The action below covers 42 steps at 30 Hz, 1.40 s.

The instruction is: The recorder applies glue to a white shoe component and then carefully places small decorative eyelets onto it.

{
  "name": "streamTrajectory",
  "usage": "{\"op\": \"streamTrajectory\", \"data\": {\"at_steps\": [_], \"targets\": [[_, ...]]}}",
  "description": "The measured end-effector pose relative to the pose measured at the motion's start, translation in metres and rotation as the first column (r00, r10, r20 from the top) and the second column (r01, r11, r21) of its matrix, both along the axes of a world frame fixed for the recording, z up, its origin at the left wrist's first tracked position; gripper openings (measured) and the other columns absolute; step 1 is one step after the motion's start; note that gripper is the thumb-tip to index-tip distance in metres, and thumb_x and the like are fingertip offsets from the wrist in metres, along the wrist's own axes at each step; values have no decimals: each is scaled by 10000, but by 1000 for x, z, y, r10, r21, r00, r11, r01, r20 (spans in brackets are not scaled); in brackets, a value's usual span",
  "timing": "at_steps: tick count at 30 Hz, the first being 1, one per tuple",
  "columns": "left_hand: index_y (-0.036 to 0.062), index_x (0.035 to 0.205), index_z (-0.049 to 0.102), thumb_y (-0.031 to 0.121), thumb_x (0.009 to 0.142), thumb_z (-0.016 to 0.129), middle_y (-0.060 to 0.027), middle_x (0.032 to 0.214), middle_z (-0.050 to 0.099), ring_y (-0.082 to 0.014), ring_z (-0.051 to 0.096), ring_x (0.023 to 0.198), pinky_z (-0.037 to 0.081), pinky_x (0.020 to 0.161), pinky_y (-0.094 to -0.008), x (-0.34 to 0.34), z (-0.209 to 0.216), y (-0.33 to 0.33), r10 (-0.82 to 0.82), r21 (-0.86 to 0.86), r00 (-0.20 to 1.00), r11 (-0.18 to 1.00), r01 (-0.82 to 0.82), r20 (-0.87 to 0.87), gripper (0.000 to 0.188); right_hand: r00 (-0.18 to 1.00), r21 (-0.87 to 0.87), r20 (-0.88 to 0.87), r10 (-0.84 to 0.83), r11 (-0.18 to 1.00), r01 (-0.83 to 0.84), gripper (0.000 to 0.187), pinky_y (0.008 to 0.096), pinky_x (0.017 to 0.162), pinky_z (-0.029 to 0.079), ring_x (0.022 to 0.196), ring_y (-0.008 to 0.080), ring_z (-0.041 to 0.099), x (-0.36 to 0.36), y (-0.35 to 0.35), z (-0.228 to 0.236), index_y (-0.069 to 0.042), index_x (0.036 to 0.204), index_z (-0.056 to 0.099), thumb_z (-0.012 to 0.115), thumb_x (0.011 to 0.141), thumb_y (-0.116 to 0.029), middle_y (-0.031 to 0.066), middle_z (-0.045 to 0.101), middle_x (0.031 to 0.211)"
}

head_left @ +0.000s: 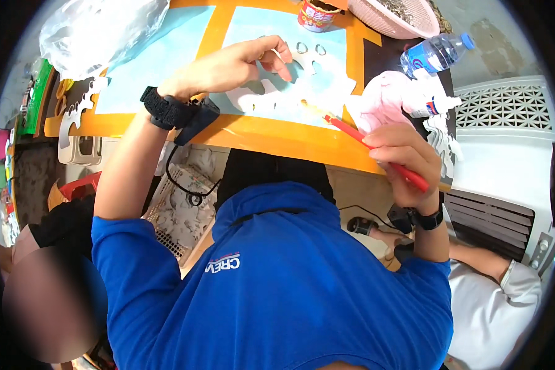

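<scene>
Red is the brush handle point(385, 154) that we hold in our right hand point(401, 163), the fingers pinched tight around it partway up the shaft. Its long axis runs on a slant, from the butt end low and to the right of that hand up and leftward to the bristle tip, which touches the white cut-out shape point(302, 86) lying on the pale blue sheet on the orange counter point(271, 139). The tip thus lands between our two hands, just ahead and left of the right one.

Our left hand point(234, 65) lies farther forward and to the left, palm down, its fingertips pressing on the same white cut-out and gripping nothing. So the left hand is on the cut-out itself, while the right hand reaches it only through the brush.

Just beyond the right hand sit a pink cloth point(382, 102), a small white glue bottle point(435, 106) and a clear water bottle point(435, 54). Ahead of the left hand stands a small can point(314, 15).
</scene>
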<state>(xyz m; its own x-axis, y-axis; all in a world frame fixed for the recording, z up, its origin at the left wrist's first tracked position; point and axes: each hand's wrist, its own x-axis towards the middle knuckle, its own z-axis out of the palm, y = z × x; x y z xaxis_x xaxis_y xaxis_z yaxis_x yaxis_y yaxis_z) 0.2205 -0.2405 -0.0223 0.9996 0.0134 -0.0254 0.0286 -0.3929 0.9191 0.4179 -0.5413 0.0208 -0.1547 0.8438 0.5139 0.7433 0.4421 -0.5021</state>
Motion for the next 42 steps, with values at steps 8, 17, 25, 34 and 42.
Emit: {"op": "streamTrajectory", "data": {"at_steps": [8, 17, 25, 34, 42], "targets": [[42, 1315, 476, -107, 759, 383, -103, 1216, 678, -202, 547, 1227, 375, 1072, -335, -11, -1, 0, 57, 108, 994, 993, -47, -92, 583, 998, -15, -58, -29, 999, 29, 199, 379, 800, 554, 925, 292, 712, -8, 11, 7, -19, 972, 692, 714, 791, 59, 132, 727, 1004], [43, 1324, 484, -105, 769, 393, -101, 1205, 695, -219, 586, 1171, 432, 1025, -351, -15, 2, -5, 66, 166, 998, 984, -65, 1, 582, 998, -52, -62, -28, 998, 25, 224, 384, 846, 548, 946, 299, 705, -9, 17, 6, -14, 984, 694, 712, 784, 86, 140, 730, 1027], [79, 1287, 537, -109, 776, 405, -94, 1167, 724, -256, 662, 1077, 531, 882, -365, -16, -7, -6, 100, 233, 995, 968, -94, -16, 560, 971, 8, -230, -60, 998, 63, 182, 388, 876, 533, 974, 300, 691, -2, 13, 9, 34, 1014, 684, 668, 842, 91, 203, 717, 1085], [81, 1382, 507, -148, 812, 489, -37, 1194, 661, -144, 590, 1029, 490, 939, -292, -30, -17, 1, 158, -105, 987, 983, -153, 34, 614, 958, -10, -272, -88, 996, 88, 142, 382, 887, 524, 982, 296, 686, -2, 11, 4, 36, 1017, 673, 666, 877, 61, 212, 715, 1077], [55, 1342, 545, -145, 833, 589, -24, 1158, 636, -115, 580, 1005, 493, 941, -257, -29, -20, 4, 139, 42, 990, 989, -140, 22, 548, 941, -79, -339, 3, 996, -31, 171, 376, 892, 533, 997, 276, 693, -22, 46, -7, -1, 1009, 694, 683, 849, 56, 166, 736, 1051]]}}
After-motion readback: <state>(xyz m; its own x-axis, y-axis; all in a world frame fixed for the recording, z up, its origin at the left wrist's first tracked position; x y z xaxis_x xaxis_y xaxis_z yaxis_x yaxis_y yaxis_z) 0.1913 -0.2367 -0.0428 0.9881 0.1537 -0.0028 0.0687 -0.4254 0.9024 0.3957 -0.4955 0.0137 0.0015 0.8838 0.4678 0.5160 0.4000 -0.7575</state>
